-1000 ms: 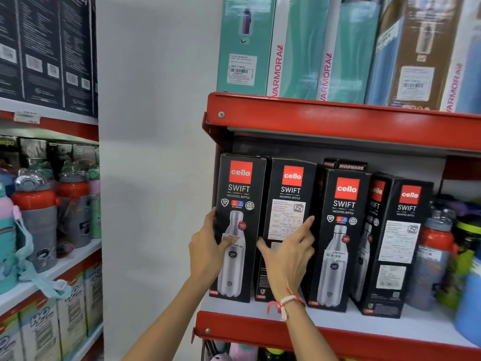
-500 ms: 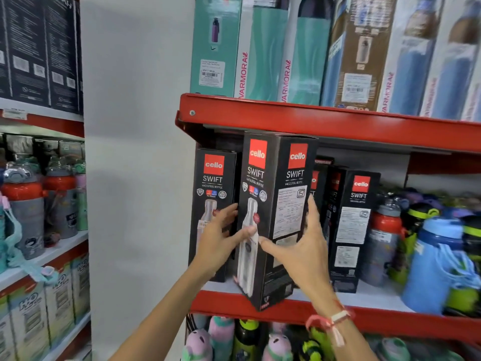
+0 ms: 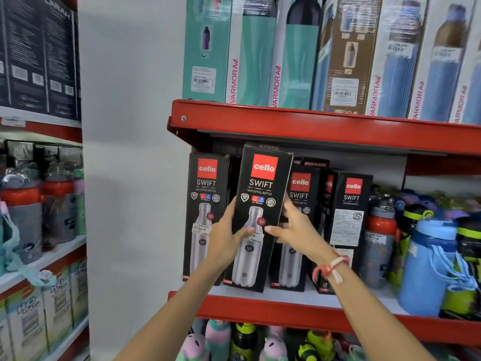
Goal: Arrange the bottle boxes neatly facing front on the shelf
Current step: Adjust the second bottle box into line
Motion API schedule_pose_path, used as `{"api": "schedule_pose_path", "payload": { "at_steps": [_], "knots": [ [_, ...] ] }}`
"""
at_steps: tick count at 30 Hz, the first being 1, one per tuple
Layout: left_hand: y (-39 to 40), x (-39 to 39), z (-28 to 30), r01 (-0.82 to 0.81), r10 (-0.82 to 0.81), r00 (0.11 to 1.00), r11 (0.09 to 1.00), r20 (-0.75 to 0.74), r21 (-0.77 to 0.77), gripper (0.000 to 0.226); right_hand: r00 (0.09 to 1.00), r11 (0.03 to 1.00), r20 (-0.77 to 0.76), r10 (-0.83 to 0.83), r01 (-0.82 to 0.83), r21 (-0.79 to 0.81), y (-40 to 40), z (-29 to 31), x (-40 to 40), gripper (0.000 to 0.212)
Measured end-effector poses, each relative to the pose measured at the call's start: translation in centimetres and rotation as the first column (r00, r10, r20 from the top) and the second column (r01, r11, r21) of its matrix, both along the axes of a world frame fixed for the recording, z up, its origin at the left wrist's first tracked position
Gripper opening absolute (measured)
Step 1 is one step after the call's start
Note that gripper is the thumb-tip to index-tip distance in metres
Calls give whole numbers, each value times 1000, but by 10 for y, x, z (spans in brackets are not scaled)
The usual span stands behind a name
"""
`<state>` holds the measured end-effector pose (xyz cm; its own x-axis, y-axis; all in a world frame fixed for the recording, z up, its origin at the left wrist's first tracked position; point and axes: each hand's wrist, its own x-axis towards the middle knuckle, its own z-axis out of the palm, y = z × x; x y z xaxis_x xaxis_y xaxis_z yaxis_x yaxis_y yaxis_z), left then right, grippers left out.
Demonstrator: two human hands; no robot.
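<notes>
Hands grip black "cello SWIFT" box (image 3: 260,217), front forward.

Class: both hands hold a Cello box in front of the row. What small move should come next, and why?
Probably push the held box straight back into line beside the leftmost box. Its bottle picture already faces front, but it stands forward of the row, gripped by the left hand and right hand.
</notes>
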<state>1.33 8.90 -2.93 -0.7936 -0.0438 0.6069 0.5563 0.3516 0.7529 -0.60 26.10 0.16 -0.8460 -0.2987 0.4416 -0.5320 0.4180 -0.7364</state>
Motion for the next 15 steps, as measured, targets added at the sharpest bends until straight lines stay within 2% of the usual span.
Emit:
{"api": "schedule_pose_path", "payload": {
  "at_steps": [5,11,13,15],
  "knots": [
    [9,-24,-13,-110,109,988,994,111,4,79,991,993,-72,-114,116,25,-18,-17,-23,101],
    [9,-42,-15,-102,106,977,994,186,-30,74,964,966,-127,-232,244,90,-21,-26,-38,100],
    [11,-45,-16,-125,130,970,991,205,-40,75,946,948,-161,-281,300,105,-20,-27,-36,91],
    [13,-47,-19,-171,184,958,982,219,-79,76,925,941,-207,-318,335,54,-13,-31,-31,73]
  ]
}}
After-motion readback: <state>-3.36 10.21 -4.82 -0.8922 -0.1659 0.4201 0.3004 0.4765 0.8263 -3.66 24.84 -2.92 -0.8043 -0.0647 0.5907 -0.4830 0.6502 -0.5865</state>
